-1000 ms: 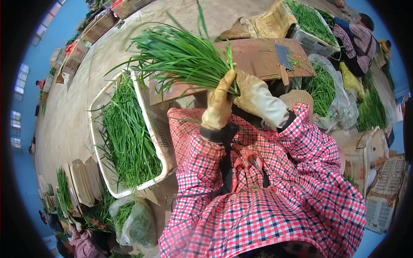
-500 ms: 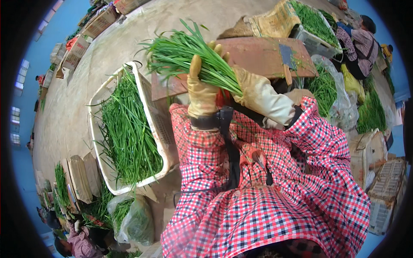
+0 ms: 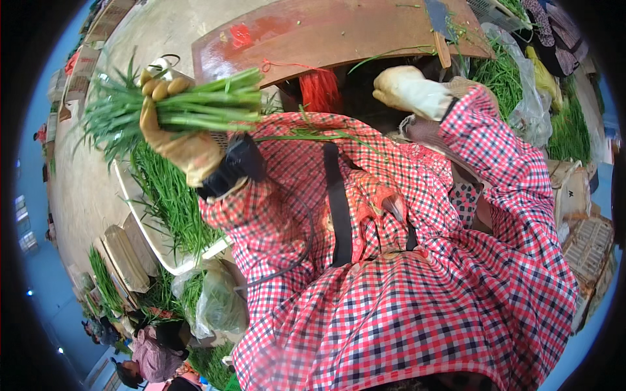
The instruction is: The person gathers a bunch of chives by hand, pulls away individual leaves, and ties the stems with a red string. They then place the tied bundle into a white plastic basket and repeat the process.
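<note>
My left hand [image 3: 163,111], in a tan work glove, grips a bunch of garlic chives [image 3: 222,104] out to the left. The leaf tips fan leftward and the pale cut ends point right. Beneath the bunch, partly covered by it and my forearm, stands a white plastic crate [image 3: 134,212] with more chives [image 3: 176,202] inside. My right hand [image 3: 404,91], also gloved, hovers at the near edge of the brown board [image 3: 326,32] with fingers curled; whatever they hold, if anything, is hidden. Red twine [image 3: 319,90] hangs between the board and my lap. Several loose stalks [image 3: 306,135] lie across my checked clothing.
A wide-bladed knife [image 3: 441,49] with a wooden handle lies on the board, beside green scraps. Chives in a clear plastic bag [image 3: 531,111] stand at the right, another filled bag [image 3: 222,300] at lower left. A person [image 3: 156,355] sits at lower left, another at upper right.
My left hand has swung left with the bunch, now over the crate. My right hand has let go of the bunch's cut ends and stays on the right, fingers curled. The view has shifted.
</note>
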{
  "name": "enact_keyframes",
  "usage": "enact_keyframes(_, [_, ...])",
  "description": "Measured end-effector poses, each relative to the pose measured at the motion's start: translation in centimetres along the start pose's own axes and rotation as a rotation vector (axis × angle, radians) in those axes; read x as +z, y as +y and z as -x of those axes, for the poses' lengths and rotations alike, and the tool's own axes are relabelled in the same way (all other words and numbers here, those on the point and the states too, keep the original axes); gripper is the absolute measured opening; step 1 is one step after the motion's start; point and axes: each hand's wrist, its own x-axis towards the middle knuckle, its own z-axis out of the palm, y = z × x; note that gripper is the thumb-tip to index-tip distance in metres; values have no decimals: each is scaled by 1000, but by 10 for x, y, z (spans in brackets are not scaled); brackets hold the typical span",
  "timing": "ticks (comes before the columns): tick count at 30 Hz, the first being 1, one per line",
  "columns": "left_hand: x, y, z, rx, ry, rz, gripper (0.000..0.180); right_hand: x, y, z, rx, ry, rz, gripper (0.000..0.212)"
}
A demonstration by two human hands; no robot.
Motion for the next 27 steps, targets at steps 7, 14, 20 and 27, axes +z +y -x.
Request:
enact_keyframes(7, [-16,-23,39,-67,279,83,49,144,6,-112,-13,-438,272,18])
enact_keyframes(14, [-7,-21,36,-74,235,59,67,226,44,-141,51,56,-157,18])
enact_keyframes(20, [-13,-21,29,-36,254,87,46,266,60,-159,57,-31,-180,21])
enact_keyframes(27, [-19,-23,31,-77,275,165,13,287,58,-160,-21,-232,-140,27])
